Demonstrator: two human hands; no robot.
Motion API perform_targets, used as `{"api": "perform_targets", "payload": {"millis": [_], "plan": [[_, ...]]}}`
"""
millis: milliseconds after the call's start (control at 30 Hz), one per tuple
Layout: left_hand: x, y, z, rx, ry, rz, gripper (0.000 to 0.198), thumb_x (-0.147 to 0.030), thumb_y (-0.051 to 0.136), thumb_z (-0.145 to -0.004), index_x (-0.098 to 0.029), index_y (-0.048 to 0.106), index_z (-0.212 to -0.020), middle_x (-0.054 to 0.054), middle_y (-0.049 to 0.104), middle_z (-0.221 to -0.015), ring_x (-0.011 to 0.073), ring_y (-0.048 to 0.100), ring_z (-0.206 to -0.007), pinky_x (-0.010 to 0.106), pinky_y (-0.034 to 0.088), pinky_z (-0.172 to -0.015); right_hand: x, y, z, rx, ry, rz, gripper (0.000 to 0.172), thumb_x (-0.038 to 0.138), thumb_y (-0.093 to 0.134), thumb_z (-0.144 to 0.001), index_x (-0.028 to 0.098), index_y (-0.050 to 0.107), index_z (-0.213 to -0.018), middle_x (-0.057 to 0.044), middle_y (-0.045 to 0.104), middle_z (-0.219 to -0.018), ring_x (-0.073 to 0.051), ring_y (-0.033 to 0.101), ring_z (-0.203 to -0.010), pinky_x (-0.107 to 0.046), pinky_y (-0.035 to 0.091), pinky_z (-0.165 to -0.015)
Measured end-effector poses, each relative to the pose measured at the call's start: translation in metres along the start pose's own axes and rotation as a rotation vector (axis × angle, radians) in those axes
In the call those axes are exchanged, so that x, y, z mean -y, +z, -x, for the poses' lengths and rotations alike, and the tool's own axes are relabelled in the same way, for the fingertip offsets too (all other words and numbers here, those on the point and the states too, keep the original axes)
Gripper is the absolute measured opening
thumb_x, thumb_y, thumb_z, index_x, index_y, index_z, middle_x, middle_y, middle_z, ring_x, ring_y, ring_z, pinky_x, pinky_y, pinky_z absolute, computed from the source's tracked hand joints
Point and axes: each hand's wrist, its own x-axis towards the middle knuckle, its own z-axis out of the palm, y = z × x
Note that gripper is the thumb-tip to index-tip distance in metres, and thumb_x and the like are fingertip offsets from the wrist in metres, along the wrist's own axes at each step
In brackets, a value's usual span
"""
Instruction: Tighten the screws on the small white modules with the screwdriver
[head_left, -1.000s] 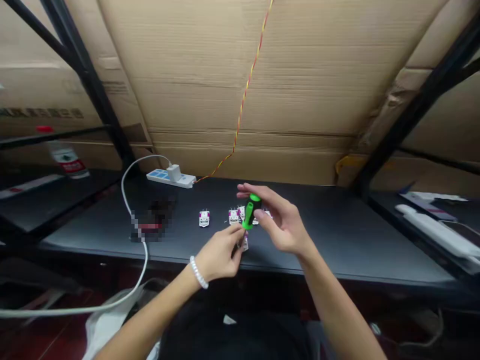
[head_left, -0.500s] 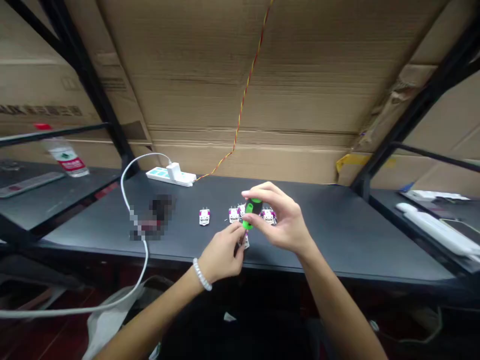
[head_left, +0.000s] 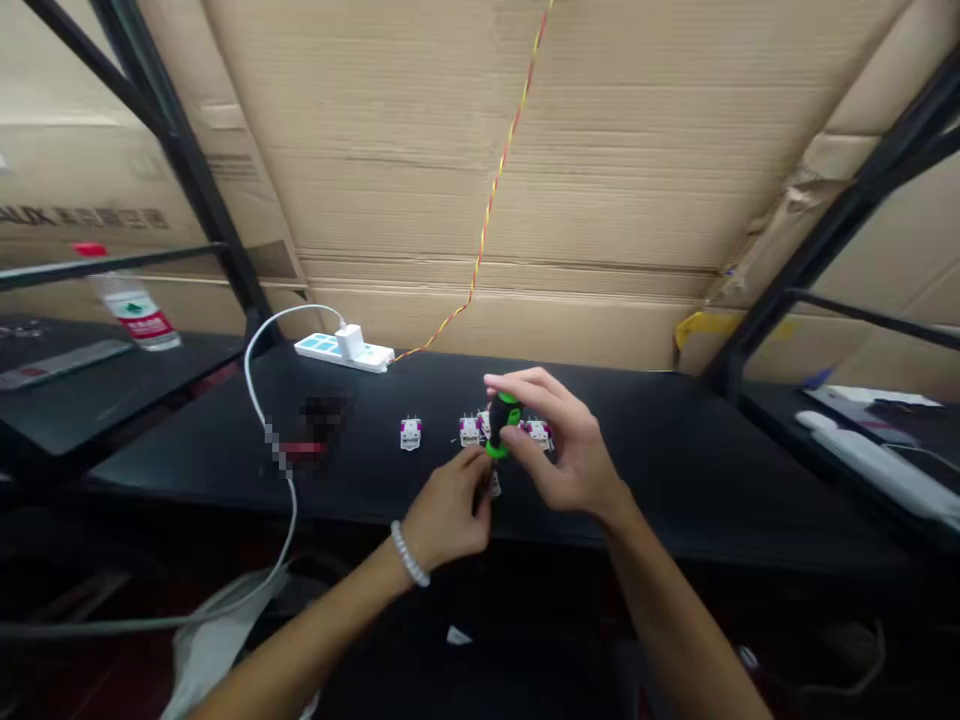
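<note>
Screwdriver (head_left: 504, 416) with a green-and-black handle, a little below the middle of the view, over the near part of a black tabletop (head_left: 675, 450). Stands steeply, long axis running from about half past twelve down to about half past six, butt uppermost, shaft downward and toward the person. Disappears at the lower end behind fingers; cannot tell where the tip sits.

Right hand (head_left: 566, 445) at about three o'clock from the handle: wrapped from that side, thumb along the near face, forefinger curved over by the butt. Gathered to a handle's thickness, grasping the screwdriver. Left hand (head_left: 450, 512) at about seven o'clock: bent inward, forefinger and thumb drawn nearly together around a small white piece (head_left: 496, 486), mostly hidden. Cannot tell whether also touching the shaft. Around that wrist, a pale beaded bracelet (head_left: 409, 555).

With the screwdriver as dial centre: at nine o'clock, a lone white-and-purple unit (head_left: 410, 434), prongs toward twelve; closer in on the same side, a second unit (head_left: 469, 432), with a third unit (head_left: 484, 423) just beside, partly behind the handle; at three, a fourth unit (head_left: 538, 434), partly covered by the right hand. At ten, well apart, a white power strip (head_left: 319, 346) bearing a white plug (head_left: 349, 342). Toward twelve, a twisted red-and-yellow wire (head_left: 491, 205) before cardboard (head_left: 637, 180).
</note>
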Motion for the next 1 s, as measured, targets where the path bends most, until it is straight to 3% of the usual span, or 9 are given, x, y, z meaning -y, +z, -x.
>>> {"api": "perform_targets", "payload": {"millis": [100, 467, 567, 700, 867, 1000], "plan": [[-0.0008, 0.0006, -0.0002, -0.009, -0.006, 0.003, 0.017, -0.008, 0.057, -0.086, -0.023, 0.051, -0.089, 0.007, 0.065, -0.1, 0.024, 0.066, -0.086, 0.035, 0.054, -0.077, -0.0006, -0.0015, 0.003, 0.048, 0.015, -0.12, 0.05, 0.015, 0.059, -0.103, 0.031, 0.065, -0.15, -0.011, 0.075, -0.134, -0.025, 0.075, -0.118, -0.046, 0.063, -0.102], [0.0017, 0.0039, 0.0012, -0.042, 0.004, 0.01, 0.017, -0.007, 0.057, -0.085, -0.023, 0.052, -0.088, 0.006, 0.064, -0.096, 0.0227, 0.064, -0.083, 0.034, 0.052, -0.075, -0.0043, -0.0012, 0.0018, -0.049, -0.068, 0.059, 0.044, 0.024, 0.083, -0.094, 0.03, 0.074, -0.136, -0.007, 0.071, -0.112, -0.02, 0.071, -0.095, -0.034, 0.063, -0.082], [0.0011, 0.0038, 0.0007, -0.046, 0.01, 0.019, 0.017, -0.008, 0.058, -0.085, -0.023, 0.053, -0.089, 0.006, 0.065, -0.098, 0.0228, 0.065, -0.084, 0.034, 0.052, -0.076, -0.0042, -0.0027, 0.0034, -0.023, -0.049, 0.062, 0.045, 0.03, 0.079, -0.096, 0.03, 0.073, -0.141, -0.009, 0.069, -0.116, -0.024, 0.071, -0.104, -0.039, 0.064, -0.089], [0.0, 0.0027, 0.0004, -0.023, 0.005, 0.042, 0.017, -0.007, 0.057, -0.086, -0.023, 0.053, -0.09, 0.007, 0.065, -0.101, 0.023, 0.066, -0.086, 0.034, 0.053, -0.077, -0.0015, -0.0048, 0.0031, 0.063, 0.029, -0.093, 0.05, 0.02, 0.058, -0.106, 0.032, 0.062, -0.154, -0.012, 0.069, -0.14, -0.027, 0.071, -0.125, -0.047, 0.062, -0.104], [0.0008, 0.0032, 0.0014, -0.042, 0.008, 0.02, 0.016, -0.008, 0.057, -0.086, -0.023, 0.053, -0.088, 0.007, 0.065, -0.098, 0.0235, 0.065, -0.086, 0.035, 0.053, -0.078, 0.0, -0.0036, -0.0004, -0.014, -0.024, 0.01, 0.044, 0.023, 0.083, -0.093, 0.032, 0.076, -0.136, -0.006, 0.074, -0.113, -0.02, 0.074, -0.098, -0.035, 0.065, -0.088], [0.0, 0.0021, 0.001, -0.034, 0.019, 0.04, 0.017, -0.006, 0.057, -0.085, -0.022, 0.054, -0.09, 0.007, 0.066, -0.1, 0.0231, 0.065, -0.087, 0.034, 0.053, -0.079, 0.0007, -0.0033, 0.0022, 0.0, 0.025, 0.004, 0.048, 0.021, 0.067, -0.102, 0.03, 0.068, -0.148, -0.01, 0.073, -0.129, -0.024, 0.074, -0.113, -0.042, 0.064, -0.097]]}}
